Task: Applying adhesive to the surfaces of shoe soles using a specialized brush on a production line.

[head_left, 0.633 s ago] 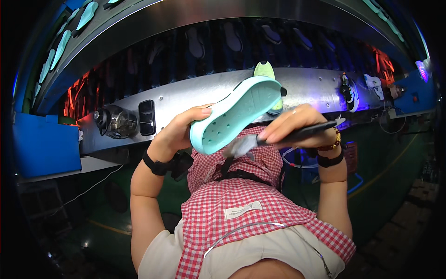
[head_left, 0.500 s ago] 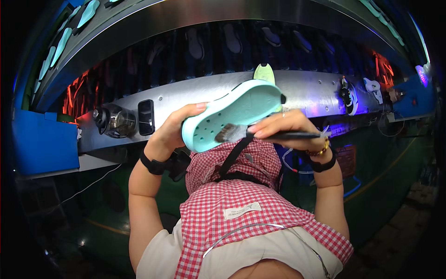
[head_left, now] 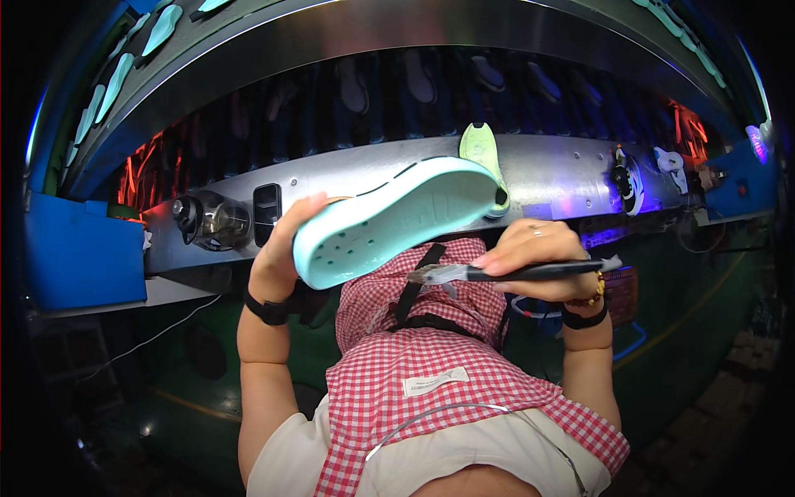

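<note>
My left hand [head_left: 280, 248] grips a pale turquoise shoe sole [head_left: 397, 219] by its left end, with the fingers partly hidden behind it. The hollow inner side of the sole is tilted toward me, and several small holes show near the held end. My right hand [head_left: 542, 248] is closed around the black handle of a brush [head_left: 538, 272]. The brush's bristles point left, just below the sole and apart from it. Behind the sole's right end, a yellow-green sole [head_left: 479, 149] lies on the metal bench [head_left: 364, 166], partly covered.
A clear jug with a dark lid [head_left: 217, 222] and a black tray [head_left: 267, 211] stand on the bench at left. A black-and-white shoe [head_left: 627, 184] and a white piece [head_left: 669, 166] lie at right. Beyond runs a dark rack holding soles [head_left: 421, 79]. A blue box [head_left: 83, 253] borders the left.
The brush has come off the sole's inner face and moved down and right. The turquoise sole has shifted left and slightly down in my left hand, uncovering more of the yellow-green sole.
</note>
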Demonstrator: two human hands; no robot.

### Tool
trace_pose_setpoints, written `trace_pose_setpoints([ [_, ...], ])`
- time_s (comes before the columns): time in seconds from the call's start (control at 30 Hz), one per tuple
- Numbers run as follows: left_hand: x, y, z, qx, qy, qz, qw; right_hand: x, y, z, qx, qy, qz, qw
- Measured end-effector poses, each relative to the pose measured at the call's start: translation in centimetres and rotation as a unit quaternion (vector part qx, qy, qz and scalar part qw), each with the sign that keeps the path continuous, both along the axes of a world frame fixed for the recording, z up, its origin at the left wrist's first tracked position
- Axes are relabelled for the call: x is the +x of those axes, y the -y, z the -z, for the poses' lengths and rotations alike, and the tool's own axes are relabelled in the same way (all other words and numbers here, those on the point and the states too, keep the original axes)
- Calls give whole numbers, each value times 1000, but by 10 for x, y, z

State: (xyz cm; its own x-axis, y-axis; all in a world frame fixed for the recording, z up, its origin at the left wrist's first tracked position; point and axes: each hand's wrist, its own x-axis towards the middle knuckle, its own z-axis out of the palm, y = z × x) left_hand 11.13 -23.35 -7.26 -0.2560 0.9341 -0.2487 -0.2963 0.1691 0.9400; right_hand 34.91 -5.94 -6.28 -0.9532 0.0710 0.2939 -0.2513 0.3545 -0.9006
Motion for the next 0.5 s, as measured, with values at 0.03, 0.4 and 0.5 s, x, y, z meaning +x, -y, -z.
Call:
trace_pose_setpoints([
  [0.03, -7, -4, 16, 47, 249, 24, 967, 1, 3, -7, -4, -34, 35, 999],
  [0.4, 45, -39, 90, 227, 455, 0, 861, -45, 14, 55, -271, 87, 199, 938],
  [0.5, 45, -43, 87, 162, 410, -163, 882, -43, 30, 45, -3, 42, 185, 982],
])
